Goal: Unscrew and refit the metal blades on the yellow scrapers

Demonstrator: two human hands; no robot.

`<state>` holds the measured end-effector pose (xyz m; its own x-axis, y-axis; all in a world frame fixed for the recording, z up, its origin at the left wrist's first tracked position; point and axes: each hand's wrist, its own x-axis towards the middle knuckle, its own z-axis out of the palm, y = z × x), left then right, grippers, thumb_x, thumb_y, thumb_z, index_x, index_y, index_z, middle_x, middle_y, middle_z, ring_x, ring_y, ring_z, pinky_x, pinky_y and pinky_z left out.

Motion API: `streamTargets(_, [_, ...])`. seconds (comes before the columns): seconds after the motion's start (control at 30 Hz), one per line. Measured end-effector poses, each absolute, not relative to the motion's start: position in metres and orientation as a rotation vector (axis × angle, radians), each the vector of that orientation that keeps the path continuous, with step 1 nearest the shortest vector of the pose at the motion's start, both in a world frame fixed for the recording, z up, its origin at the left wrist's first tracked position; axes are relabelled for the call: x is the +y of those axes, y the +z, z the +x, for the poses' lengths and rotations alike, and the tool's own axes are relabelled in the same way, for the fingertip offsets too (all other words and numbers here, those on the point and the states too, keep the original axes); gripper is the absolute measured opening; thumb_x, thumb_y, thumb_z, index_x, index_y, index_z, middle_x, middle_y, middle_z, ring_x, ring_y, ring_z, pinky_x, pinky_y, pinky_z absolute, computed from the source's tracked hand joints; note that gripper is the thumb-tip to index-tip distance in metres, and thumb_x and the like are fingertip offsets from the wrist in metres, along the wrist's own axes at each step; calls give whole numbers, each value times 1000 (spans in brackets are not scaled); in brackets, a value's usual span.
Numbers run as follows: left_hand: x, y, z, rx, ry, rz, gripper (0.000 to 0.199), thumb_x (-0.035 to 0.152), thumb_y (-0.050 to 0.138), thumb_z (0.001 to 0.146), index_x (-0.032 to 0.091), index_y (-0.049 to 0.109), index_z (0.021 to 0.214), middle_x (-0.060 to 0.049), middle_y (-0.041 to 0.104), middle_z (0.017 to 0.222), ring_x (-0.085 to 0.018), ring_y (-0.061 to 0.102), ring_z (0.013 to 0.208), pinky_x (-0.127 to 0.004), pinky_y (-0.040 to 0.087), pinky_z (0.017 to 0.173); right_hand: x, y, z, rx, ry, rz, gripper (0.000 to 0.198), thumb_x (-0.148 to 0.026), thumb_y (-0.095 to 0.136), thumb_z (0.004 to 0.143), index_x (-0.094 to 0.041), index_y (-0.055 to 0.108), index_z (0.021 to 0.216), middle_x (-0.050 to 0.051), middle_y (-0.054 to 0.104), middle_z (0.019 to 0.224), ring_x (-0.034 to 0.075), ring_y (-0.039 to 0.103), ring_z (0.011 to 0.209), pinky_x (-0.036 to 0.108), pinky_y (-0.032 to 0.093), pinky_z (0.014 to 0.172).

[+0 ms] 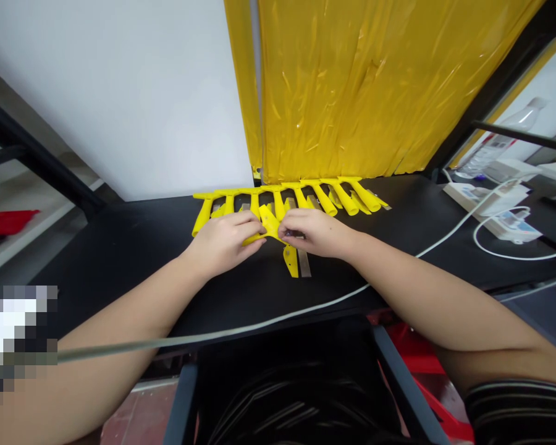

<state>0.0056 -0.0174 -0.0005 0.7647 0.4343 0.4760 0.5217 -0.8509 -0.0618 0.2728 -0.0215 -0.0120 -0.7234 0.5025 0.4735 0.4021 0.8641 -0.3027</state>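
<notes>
My left hand (pixel 229 242) is closed on a yellow plastic piece with a flared end (pixel 270 220), held just above the black table. At its right edge, the fingers of my right hand (pixel 322 232) are pinched together. Something small and dark shows by those fingertips, too small to name. Behind both hands runs a row of yellow T-shaped plastic handles (pixel 301 196), side by side. Below my right hand lie a flat yellow plate with holes (pixel 291 262) and a grey metal strip (pixel 304 264). More yellow plates and strips are partly hidden among the handles.
A white cable (pixel 324 303) crosses the front of the black table (pixel 134 259). Power strips (pixel 514 224) and a clear plastic bottle (pixel 503 139) are at the right. Yellow film (pixel 375 80) and a white panel (pixel 120 86) stand behind.
</notes>
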Motion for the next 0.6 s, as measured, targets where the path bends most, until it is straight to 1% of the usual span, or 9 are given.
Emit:
streamTargets(0.13, [-17, -2, 6, -755, -690, -2783, 20, 31, 59, 104, 18, 75, 106, -8, 75, 106, -21, 73, 92, -32, 58, 79, -21, -14, 271, -2481, 176, -675, 10, -13, 58, 94, -20, 66, 94, 5, 67, 91, 19, 60, 86, 31, 46, 78])
streamTargets(0.3, [-20, -3, 9, -714, -640, -2732, 16, 27, 60, 102, 20, 74, 105, -7, 75, 106, -21, 72, 92, -31, 56, 73, -24, -19, 263, -2494, 35, -768, 10, -13, 59, 87, -21, 64, 88, 4, 66, 86, 19, 57, 81, 31, 41, 72])
streamTargets(0.37, [-21, -2, 10, -710, -617, -2716, 15, 26, 60, 102, 20, 74, 104, -7, 75, 105, -21, 72, 92, -30, 55, 72, -25, -21, 260, -2484, 24, -802, 10, -12, 59, 84, -21, 63, 86, 3, 65, 85, 19, 56, 79, 30, 40, 70])
streamTargets(0.5, [-21, -2, 10, -742, -591, -2717, 15, 27, 61, 101, 20, 74, 104, -7, 75, 106, -22, 72, 92, -30, 54, 70, -25, -19, 260, -2407, 127, -793, 12, -9, 60, 79, -20, 59, 83, 2, 62, 83, 17, 55, 78, 29, 40, 69])
streamTargets(0.6, [-18, -3, 8, -809, -593, -2684, 16, 30, 62, 100, 19, 74, 104, -7, 75, 104, -22, 72, 90, -31, 54, 68, -24, -15, 265, -2354, 301, -749, 15, -7, 63, 75, -20, 59, 81, -1, 60, 77, 14, 53, 70, 26, 40, 66])
